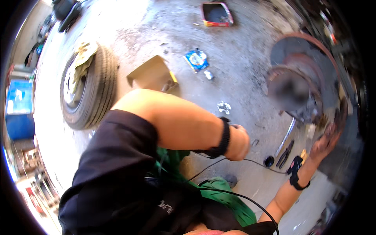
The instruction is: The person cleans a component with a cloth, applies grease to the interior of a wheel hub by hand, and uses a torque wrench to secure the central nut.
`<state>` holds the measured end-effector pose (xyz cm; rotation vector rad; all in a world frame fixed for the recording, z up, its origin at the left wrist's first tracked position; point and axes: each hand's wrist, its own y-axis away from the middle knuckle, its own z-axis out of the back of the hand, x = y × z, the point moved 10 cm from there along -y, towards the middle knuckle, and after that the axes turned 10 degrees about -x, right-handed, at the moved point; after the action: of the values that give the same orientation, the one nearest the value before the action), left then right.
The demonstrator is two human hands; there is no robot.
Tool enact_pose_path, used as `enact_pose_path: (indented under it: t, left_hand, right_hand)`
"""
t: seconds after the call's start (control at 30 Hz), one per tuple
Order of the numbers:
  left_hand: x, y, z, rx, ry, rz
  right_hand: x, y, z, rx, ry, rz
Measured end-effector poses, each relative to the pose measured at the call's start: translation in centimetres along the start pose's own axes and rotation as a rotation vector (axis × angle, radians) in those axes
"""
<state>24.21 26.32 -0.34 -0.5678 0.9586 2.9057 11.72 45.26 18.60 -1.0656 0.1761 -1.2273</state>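
Rust-brown along its edges, a hub (pixel 288 90) is seen between two and three o'clock in the head view, just beside the right hand (pixel 327 143), which is held out at half past three, perhaps so that its far side can be reached. The right hand's fingers are darkened and seem stretched upward, but whether they are spread, or touch the hub, cannot be told through the blur. The left hand (pixel 239 143) is held low near the centre, toward four; its fingers are hidden by its own back, so whether anything is pinched cannot be told. A bar (pixel 285 137) and pliers (pixel 285 154) are laid between three and four, presumably to be kept within easy reach. The tyre (pixel 103 86) is stood on its tread between nine and ten, and a yellow cloth (pixel 84 58) is draped over it, probably as a handy rest. At eleven, a carton (pixel 147 72) is left open, with something brown, not made out, inside. Between twelve and one, dark matter and greyish bits are held in a red box (pixel 217 24). At twelve, a blue packet (pixel 196 60) is laid flat, its contents unseen.
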Motion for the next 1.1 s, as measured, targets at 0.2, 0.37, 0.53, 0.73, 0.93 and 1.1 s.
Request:
enact_pose_path:
  t: [0.2, 0.37, 0.53, 0.73, 0.93, 1.1]
  left_hand:
    - [5.2, -1.4, 2.0, 0.046, 0.056, 0.347]
    - [7.2, -1.4, 2.5, 0.063, -0.001, 0.435]
    - [7.4, -3.1, 3.6, 0.039, 0.03, 0.447]
    - [7.2, -3.0, 3.0, 0.033, 0.103, 0.443]
    - [7.5, -2.6, 3.4, 0.008, 0.126, 0.403]
    - [7.5, -2.5, 3.7, -0.002, 0.118, 0.375]
  right_hand:
    - [6.0, -0.5, -3.8, 0.127, 0.21, 0.28]
    - [8.5, -1.2, -7.0, 0.215, 0.344, 0.462]
    - [3.5, -2.4, -6.9, 0.384, 0.455, 0.437]
    - [7.1, -2.5, -8.6, 0.376, 0.516, 0.393]
    - [6.9, -2.8, -8.8, 0.37, 0.541, 0.244]
    - [10.1, -2.6, -9.9, 0.367, 0.533, 0.407]
